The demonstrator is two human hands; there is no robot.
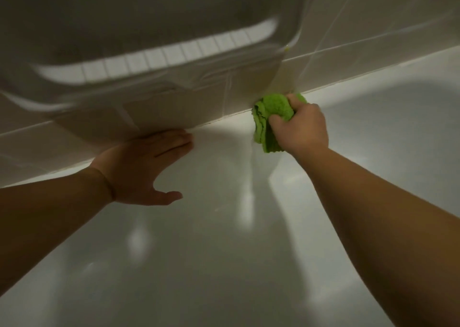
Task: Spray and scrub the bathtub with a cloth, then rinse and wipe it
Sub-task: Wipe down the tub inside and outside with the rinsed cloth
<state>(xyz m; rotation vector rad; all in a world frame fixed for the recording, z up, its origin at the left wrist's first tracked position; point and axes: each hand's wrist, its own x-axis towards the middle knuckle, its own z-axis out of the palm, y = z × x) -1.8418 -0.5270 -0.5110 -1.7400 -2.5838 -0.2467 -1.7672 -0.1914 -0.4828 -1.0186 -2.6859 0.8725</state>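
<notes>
Head view: the left hand (146,167) lies flat, fingers straight and released, pressing on the bathtub (224,227) ledge beside the tiled wall (373,23). The right hand (301,127) grasps the bunched green cloth (270,117), fingers curled round it, against the ledge at the wall joint.

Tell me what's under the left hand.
The left hand lies flat, fingers straight, on the white bathtub ledge beside the tiled wall. Only bare ledge shows around it; whatever sits directly beneath the palm is covered.
</notes>
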